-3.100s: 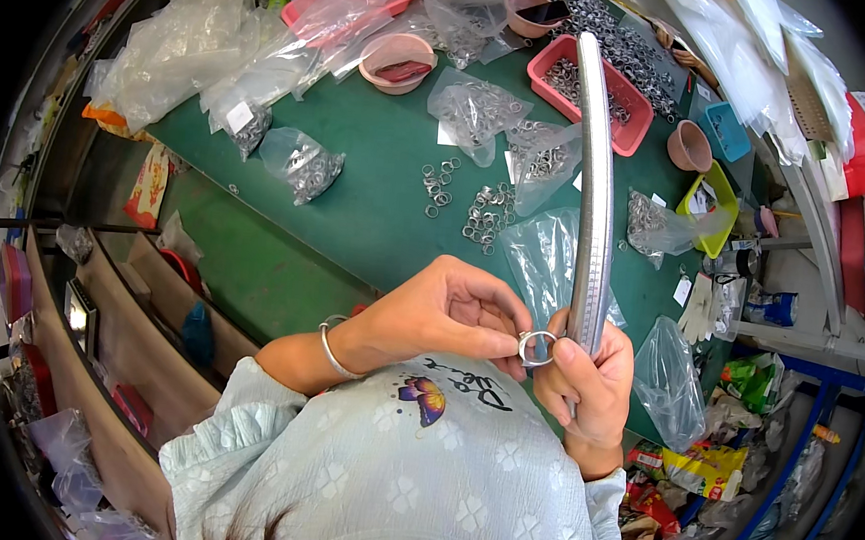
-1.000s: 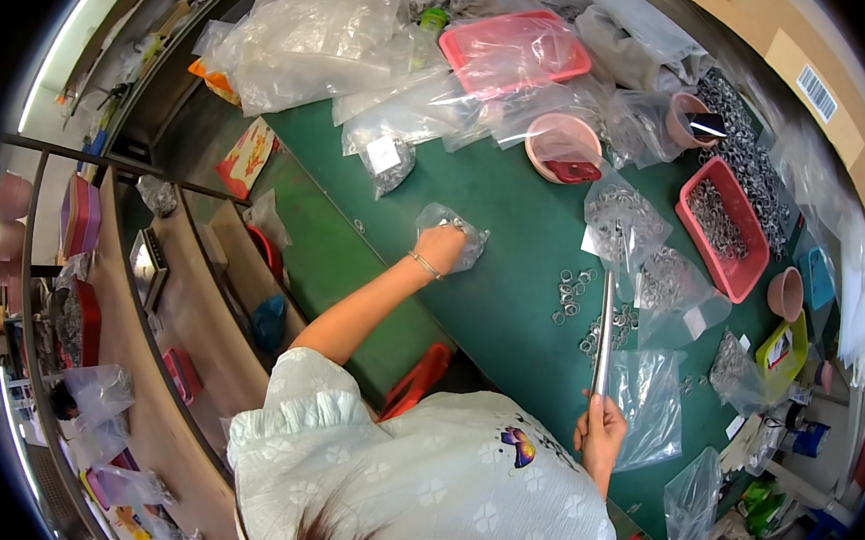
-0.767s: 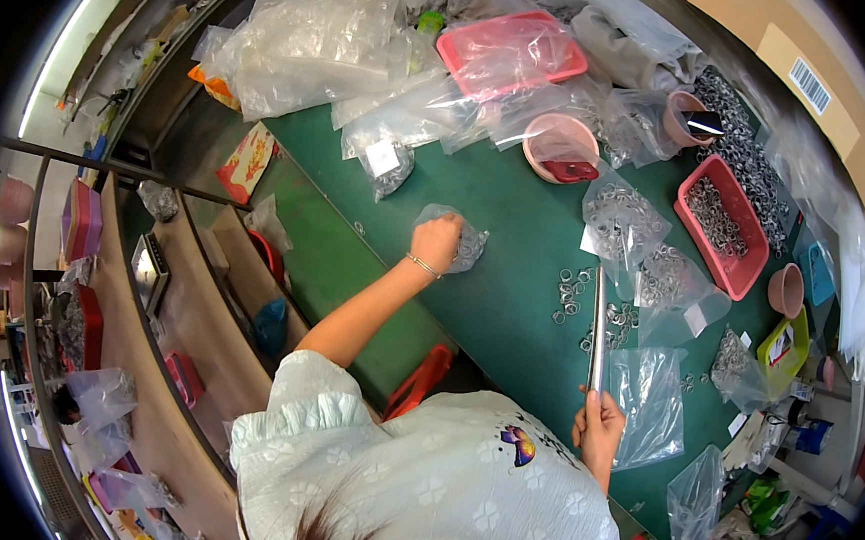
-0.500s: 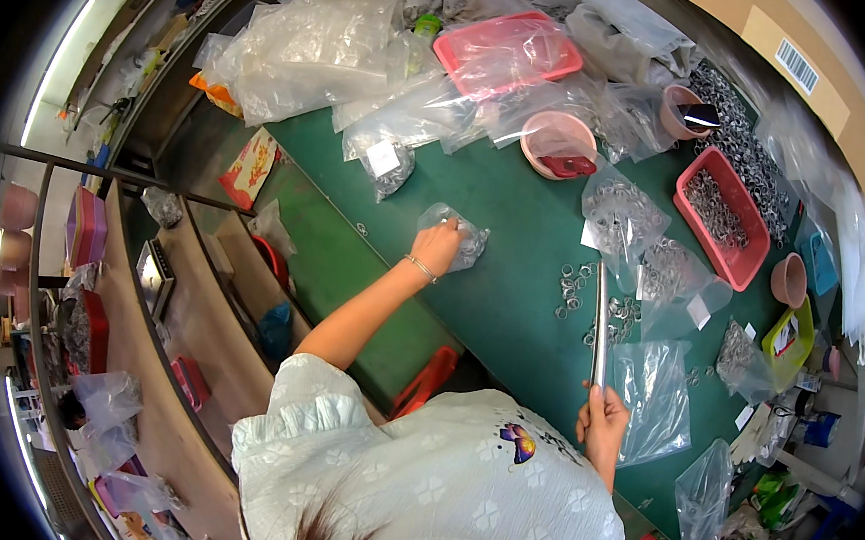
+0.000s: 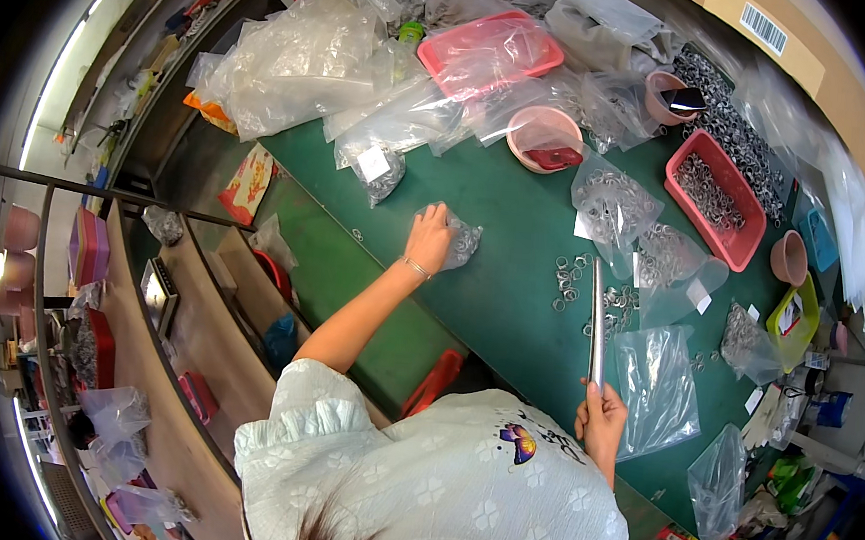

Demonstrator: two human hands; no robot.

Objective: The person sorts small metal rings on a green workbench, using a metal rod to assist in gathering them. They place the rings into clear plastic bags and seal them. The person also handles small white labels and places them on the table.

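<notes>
My left hand is closed on the top of a small clear plastic bag with metal rings in it, resting on the green tabletop. In my right hand is the lower end of a long tapered metal ring mandrel, which points away from me. Loose metal rings lie on both sides of the mandrel. To its right lies a flat clear plastic bag. Beyond the loose rings sit filled bags of rings. Another filled bag with a white label lies beyond my left hand.
A red tray of rings stands at the right, beside a large heap of rings. A pink bowl and a pink tray sit at the back among clear bags. Shelves line the left.
The view has shifted slightly, so most things sit a little differently in the picture. My left hand still grips the small bag and my right hand still holds the mandrel.
</notes>
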